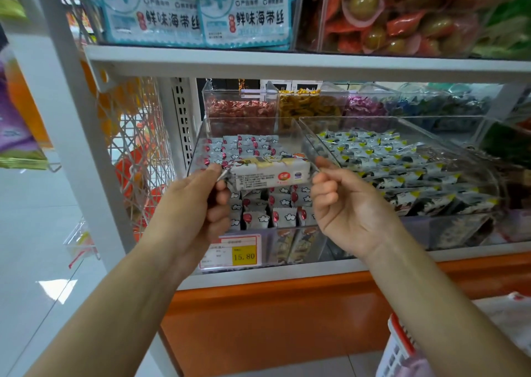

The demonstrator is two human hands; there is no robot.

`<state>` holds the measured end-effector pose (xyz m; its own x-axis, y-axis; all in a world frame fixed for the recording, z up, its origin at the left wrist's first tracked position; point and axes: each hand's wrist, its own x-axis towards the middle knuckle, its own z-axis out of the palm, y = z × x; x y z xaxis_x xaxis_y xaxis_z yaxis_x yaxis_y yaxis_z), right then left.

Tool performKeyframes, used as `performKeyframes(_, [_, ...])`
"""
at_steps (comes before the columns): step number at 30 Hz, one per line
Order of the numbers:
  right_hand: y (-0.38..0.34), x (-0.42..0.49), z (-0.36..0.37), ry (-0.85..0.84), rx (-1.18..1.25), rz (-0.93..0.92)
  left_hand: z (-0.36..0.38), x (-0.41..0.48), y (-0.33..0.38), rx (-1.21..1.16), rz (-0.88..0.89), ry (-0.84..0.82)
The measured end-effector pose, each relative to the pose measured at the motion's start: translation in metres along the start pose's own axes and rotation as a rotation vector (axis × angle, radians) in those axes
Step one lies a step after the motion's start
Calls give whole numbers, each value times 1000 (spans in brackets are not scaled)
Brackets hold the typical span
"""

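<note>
A white packet (270,172) is being held level between both hands, in front of the shelf (287,60) and just above a clear bin (198,146). Its left end is being pinched by the left hand (198,201), thumb on top and fingers curled beneath. Its right end is being pinched by the right hand (344,204) between thumb and forefinger, with the other fingers curled toward the palm. The hands are being held apart by the packet's length.

Small sweets (253,146) in white wrappers with red marks are being stocked in rows in the bin. Whether the packet is touching them cannot be told. A price tag (232,251) reading 15.80 is being displayed on the bin's front. Just to the right, dark-and-white sweets are being stocked in a second bin (459,123). Blue bags (172,17) are being displayed on the shelf above. A red-and-white basket (399,345) is being cut off by the lower right edge.
</note>
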<state>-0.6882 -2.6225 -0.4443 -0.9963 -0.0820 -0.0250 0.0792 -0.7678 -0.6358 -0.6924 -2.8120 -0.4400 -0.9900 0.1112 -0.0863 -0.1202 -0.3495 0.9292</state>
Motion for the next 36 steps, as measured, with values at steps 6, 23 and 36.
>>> performKeyframes(6, [3, 0, -3, -61, -398, -192, -4, 2, 3, -403, -166, -94])
performKeyframes(23, [13, 1, -6, -32, -886, -539, -8, -3, 4, 558, 356, 20])
performKeyframes(36, [14, 3, -11, 1, -924, -465, -9, -5, 8, 663, 347, -84])
